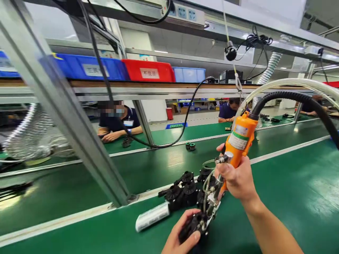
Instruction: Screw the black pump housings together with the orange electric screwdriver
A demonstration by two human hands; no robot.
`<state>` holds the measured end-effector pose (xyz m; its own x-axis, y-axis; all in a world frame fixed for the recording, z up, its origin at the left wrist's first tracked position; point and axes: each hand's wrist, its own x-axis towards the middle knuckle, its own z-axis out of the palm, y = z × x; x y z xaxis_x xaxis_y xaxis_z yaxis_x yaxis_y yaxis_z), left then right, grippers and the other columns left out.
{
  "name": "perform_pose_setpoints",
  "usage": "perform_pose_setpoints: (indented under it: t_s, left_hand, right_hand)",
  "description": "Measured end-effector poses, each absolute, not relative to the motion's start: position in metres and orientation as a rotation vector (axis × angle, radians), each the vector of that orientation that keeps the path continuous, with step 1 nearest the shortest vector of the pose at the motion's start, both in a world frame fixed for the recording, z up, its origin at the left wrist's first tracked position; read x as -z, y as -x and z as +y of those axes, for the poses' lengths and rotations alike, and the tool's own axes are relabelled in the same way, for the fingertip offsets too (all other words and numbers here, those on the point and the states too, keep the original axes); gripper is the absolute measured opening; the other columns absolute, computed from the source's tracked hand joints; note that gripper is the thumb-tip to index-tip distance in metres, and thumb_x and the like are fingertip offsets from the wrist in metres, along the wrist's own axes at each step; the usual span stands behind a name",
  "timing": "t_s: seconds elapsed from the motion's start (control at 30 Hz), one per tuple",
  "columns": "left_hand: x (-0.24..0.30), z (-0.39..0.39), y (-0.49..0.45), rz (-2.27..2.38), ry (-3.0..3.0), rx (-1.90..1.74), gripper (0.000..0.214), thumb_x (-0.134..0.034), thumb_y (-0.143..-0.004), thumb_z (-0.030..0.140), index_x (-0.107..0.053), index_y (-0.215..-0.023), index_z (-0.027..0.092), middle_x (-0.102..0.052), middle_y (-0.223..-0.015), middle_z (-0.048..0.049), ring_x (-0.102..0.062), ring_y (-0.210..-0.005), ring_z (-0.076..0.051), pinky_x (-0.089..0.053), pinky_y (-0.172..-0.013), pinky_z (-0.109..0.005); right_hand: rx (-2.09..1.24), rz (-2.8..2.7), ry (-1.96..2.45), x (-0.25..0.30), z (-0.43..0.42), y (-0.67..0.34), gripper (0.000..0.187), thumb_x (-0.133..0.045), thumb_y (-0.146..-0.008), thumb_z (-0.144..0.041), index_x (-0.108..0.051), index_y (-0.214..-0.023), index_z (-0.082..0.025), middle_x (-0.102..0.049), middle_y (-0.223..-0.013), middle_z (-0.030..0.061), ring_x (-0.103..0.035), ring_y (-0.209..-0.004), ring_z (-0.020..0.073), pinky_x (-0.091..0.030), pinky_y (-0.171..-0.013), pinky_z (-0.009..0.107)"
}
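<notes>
Right grip [240, 178]: wrapped round orange driver [238, 138], tilted; presumably weighty, stiff, best held by its barrel. Left grip [174, 238], at the driver's lower end: fingers around a black part [194, 224], probably light, rigid, best taken by its sides. Green surface [293, 183]: beneath the driver. Shelf [159, 92]: beyond the driver. Black assemblies [189, 190]: left of the driver.

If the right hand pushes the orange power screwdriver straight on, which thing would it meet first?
Likely the black part in the left hand; the screwdriver's metal nose appears at it, though contact is unclear.
</notes>
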<state>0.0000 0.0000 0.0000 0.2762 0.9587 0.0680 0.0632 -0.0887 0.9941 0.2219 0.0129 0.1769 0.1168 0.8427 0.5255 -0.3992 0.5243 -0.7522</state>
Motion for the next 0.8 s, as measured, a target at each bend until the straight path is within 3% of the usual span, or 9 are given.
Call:
perform_pose_setpoints:
  t_s: [0.57, 0.8]
  left_hand:
    - [0.014, 0.006, 0.008, 0.918, -1.503, -0.933, 0.066, -0.078, -0.083, 0.068, -0.064, -0.132, 0.026, -0.073, -0.122, -0.0061, -0.066, -0.110, -0.029, -0.053, -0.100, -0.035]
    - [0.005, 0.004, 0.004, 0.920, -1.448, -0.908, 0.064, -0.081, -0.080, 0.066, -0.067, -0.128, 0.026, -0.074, -0.114, -0.0058, -0.066, -0.103, -0.029, -0.056, -0.093, -0.036]
  right_hand:
    - [-0.833, -1.111, 0.604, -0.178, 0.014, -0.209, 0.063, -0.094, -0.066, -0.046, -0.058, -0.111, -0.022, -0.053, -0.069, -0.0060, -0.049, -0.052, 0.0098, -0.041, -0.048, 0.023]
    - [-0.755, -1.153, 0.640, -0.184, 0.012, -0.197, 0.047, -0.089, -0.064, -0.037, -0.059, -0.097, -0.022, -0.051, -0.064, -0.0065, -0.043, -0.050, 0.0095, -0.042, -0.046, 0.024]
